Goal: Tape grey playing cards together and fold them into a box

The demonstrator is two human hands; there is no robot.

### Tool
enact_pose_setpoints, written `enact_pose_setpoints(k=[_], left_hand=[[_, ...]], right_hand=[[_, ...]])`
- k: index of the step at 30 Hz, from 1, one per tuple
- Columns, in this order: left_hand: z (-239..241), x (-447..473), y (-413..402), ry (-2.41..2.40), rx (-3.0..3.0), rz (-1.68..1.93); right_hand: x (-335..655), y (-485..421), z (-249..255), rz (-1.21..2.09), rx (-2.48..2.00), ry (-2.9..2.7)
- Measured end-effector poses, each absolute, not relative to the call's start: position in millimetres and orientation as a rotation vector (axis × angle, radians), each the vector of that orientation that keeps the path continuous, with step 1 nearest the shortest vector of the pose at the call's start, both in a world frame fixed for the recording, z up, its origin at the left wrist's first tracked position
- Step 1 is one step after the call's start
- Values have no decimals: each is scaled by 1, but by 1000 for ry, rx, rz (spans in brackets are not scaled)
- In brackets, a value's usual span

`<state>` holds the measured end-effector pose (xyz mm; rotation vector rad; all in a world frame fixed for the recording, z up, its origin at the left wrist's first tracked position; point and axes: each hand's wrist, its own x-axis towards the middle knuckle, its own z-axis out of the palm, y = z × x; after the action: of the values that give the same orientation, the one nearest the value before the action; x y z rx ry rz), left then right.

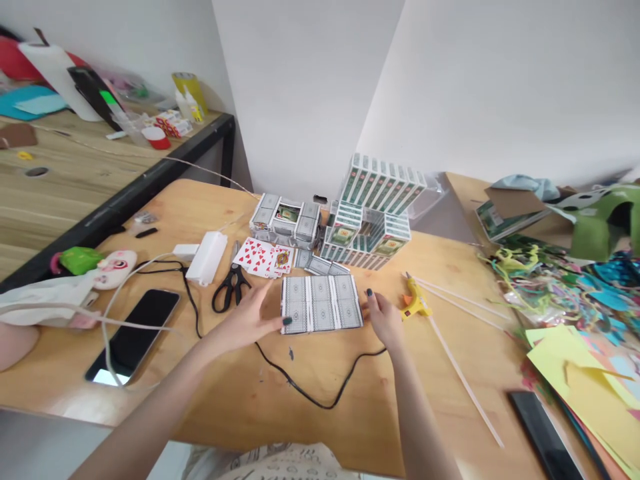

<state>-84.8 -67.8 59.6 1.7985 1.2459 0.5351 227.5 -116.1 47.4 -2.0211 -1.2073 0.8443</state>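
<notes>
A flat panel of playing cards (pixel 323 303), with grey patterned backs showing in three columns, is between my two hands. My left hand (pixel 255 320) grips its left edge, the dark-nailed thumb over the border. At the right edge, the bent fingers of my right hand (pixel 384 320) hold the side; some fingertips are hidden. Just behind the panel lie loose grey-backed cards (pixel 325 265) and face-up red cards (pixel 260 257). Black-handled scissors (pixel 231 283) rest beside my left hand. A yellow glue gun (pixel 414 300) lies right of my right hand.
Behind stand a card-covered box structure (pixel 286 220) and stacked green-and-white card boxes (pixel 373 213). A phone (pixel 135 333), a white block (pixel 207 257) and cables occupy the left. Glue sticks (pixel 465 380), coloured paper (pixel 585 380) and craft scraps (pixel 540 287) lie rightward. A black cable (pixel 320 405) crosses the front.
</notes>
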Motion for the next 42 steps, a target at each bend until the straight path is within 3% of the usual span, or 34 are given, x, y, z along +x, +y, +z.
enact_pose_setpoints(k=[5,12,23,28,33,42], left_hand=[[53,-67,-63,1020,2136,511],[43,-47,-58,1009,2078,535],[42,-43,-53,937,2047,523],[41,-51,-51,925,2075,529],[32,-60,-55,853,1991,638],[27,-50,-64,857,1855,655]], right_hand=[[224,-107,50,745,-1498,-1871],[205,-94,53,648,-1485,-2209],[198,-95,47,559,-1443,-2082],[211,-101,40,866,-1372,-1870],[203,-112,22,1152,-1352,-1252],[181,-113,24,1143,-1407,-1064]])
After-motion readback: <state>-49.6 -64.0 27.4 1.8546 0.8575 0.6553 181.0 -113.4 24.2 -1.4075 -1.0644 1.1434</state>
